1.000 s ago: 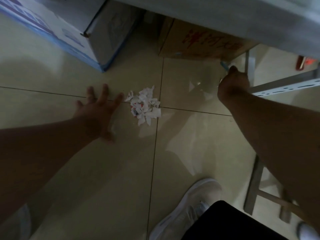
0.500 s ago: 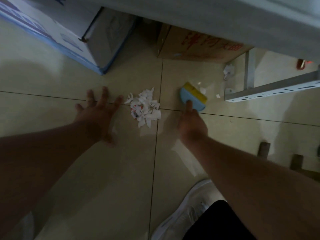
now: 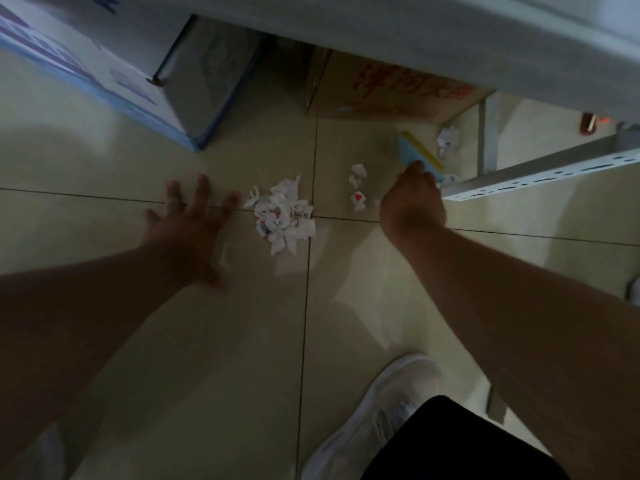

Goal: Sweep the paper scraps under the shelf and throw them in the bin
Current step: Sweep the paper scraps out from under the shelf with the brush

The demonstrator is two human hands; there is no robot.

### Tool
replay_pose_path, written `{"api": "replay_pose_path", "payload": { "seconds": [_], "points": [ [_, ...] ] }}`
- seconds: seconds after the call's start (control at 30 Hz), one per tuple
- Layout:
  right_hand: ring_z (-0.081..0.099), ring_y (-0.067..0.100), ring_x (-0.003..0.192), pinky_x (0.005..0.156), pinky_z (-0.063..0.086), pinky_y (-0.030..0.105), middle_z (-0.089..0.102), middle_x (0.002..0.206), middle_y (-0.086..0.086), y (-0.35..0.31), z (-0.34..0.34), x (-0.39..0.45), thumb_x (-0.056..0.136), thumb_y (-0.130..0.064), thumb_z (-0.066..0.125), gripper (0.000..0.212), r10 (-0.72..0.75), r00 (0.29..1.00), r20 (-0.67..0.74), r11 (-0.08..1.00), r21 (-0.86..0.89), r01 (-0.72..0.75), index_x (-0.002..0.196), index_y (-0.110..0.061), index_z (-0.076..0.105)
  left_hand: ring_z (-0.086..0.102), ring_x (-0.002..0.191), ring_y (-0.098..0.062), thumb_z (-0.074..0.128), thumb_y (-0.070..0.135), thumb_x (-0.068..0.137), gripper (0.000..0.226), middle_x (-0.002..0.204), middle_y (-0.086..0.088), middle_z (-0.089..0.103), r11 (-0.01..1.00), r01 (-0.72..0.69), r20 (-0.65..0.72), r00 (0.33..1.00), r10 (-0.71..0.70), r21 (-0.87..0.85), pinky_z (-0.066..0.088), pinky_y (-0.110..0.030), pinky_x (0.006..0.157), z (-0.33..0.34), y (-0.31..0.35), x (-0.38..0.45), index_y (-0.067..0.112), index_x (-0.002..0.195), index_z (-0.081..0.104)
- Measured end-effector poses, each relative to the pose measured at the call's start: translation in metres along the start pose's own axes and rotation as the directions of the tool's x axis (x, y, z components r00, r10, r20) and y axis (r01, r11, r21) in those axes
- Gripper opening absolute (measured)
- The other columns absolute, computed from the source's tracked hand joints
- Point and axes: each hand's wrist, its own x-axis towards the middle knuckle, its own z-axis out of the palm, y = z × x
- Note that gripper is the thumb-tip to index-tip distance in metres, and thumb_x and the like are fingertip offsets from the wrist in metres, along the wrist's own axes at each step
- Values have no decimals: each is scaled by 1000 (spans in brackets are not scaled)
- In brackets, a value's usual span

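Observation:
A pile of white and red paper scraps (image 3: 282,213) lies on the tiled floor where the grout lines cross. Two or three loose scraps (image 3: 357,188) lie to its right, and another crumpled scrap (image 3: 447,138) sits farther back beside the shelf leg. My left hand (image 3: 188,225) rests flat on the floor with spread fingers, just left of the pile. My right hand (image 3: 412,202) grips a small blue and yellow brush (image 3: 417,154), whose head reaches toward the shelf leg. The shelf board (image 3: 450,39) spans the top of the view.
A blue and white box (image 3: 104,74) stands at the back left. A brown cardboard box (image 3: 391,93) with red print sits under the shelf. A perforated white metal rail (image 3: 540,176) juts in from the right. My white shoe (image 3: 374,414) is at the bottom.
My right hand swung the brush in toward the pile and then back out to the right toward the shelf leg. Loose scraps now lie right of the pile. My left hand stayed put.

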Motion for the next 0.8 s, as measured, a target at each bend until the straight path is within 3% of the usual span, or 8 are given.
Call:
{"api": "replay_pose_path", "payload": {
  "seconds": [0.1,0.2,0.33,0.5,0.67,0.8],
  "points": [
    [51,36,130,107,39,42,51,142,16,20,4,20,104,-17,34,38,133,985,109,988,66,-141,138,-4,45,-15,156,-54,98,67,42,171,170,-2,-34,1000,-10,-11,1000,11,8,24,-82,115,1,0,0,54,156,-28],
    [48,33,135,111,35,39,50,147,13,18,18,5,107,-22,28,39,152,973,173,983,76,-167,138,-9,47,-16,156,-53,98,66,43,169,170,-2,-34,1000,3,-11,1000,-3,13,23,-81,115,1,2,-1,53,157,-26],
    [55,35,127,105,41,42,54,143,12,-21,30,-64,105,-22,27,41,52,960,275,989,118,-87,142,-12,43,-15,157,-52,97,67,46,166,171,-2,-31,1000,7,-2,1000,-7,-1,22,-80,116,-2,6,-3,51,160,-22],
    [53,33,128,99,45,47,45,148,14,-72,48,-140,103,-23,36,60,-94,909,405,989,142,39,156,-5,17,-15,156,-53,96,70,45,166,171,-4,-32,1000,8,-10,1000,-8,16,22,-81,116,-1,5,-4,50,159,-23],
    [58,32,120,90,50,46,50,138,10,-83,29,-149,98,-23,42,59,-141,955,261,981,164,100,153,-11,24,-15,156,-53,96,69,48,164,171,-3,-31,1000,-2,-24,1000,3,17,23,-81,115,-1,3,-4,51,159,-23],
    [60,33,120,96,48,43,58,134,10,-62,8,-100,100,-20,33,46,-4,988,153,978,207,-29,144,-14,41,-16,157,-52,97,68,46,166,170,-2,-33,1000,-3,-12,1000,3,17,22,-81,116,0,2,-2,52,159,-24]
  ]
}}
